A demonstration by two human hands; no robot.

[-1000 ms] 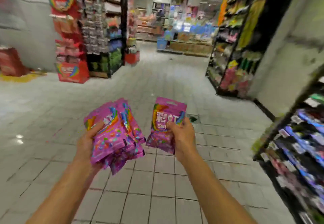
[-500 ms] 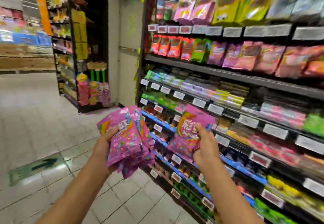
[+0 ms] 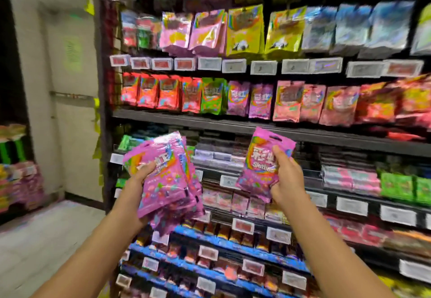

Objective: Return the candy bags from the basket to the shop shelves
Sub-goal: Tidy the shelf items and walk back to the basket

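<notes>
The right hand's fingers (image 3: 278, 157) are curled round a single purple candy bag (image 3: 265, 164), thumb laid across its printed front, the rest hidden behind. The left hand's fingers (image 3: 145, 169) are closed on a fanned stack of purple bags (image 3: 168, 181), thumb on the top face, the others out of sight beneath. Both hands are full; neither has a finger spare.

The single bag stands nearly upright, long axis vertical, leaning a little to the right, its hang-slot at the top and its front facing the person. The stack lies tilted, its long axis running from lower left to upper right, tops pointing up and away towards the shelves (image 3: 233, 122).

Both loads hang in the air in front of the middle shelves, touching none of them. On the shelf above, near its middle, a row of matching purple bags (image 3: 250, 100) stands between a green bag (image 3: 212, 96) and some salmon-pink ones (image 3: 289, 101).

That row looks like the home for these. To do it well, I would lift the single bag straight, keep it upright and front-out, and slide it in ahead of its own kind, not the neighbouring colours. The stack is best held level meanwhile, since the lower bags look loosely gripped and could slip.
</notes>
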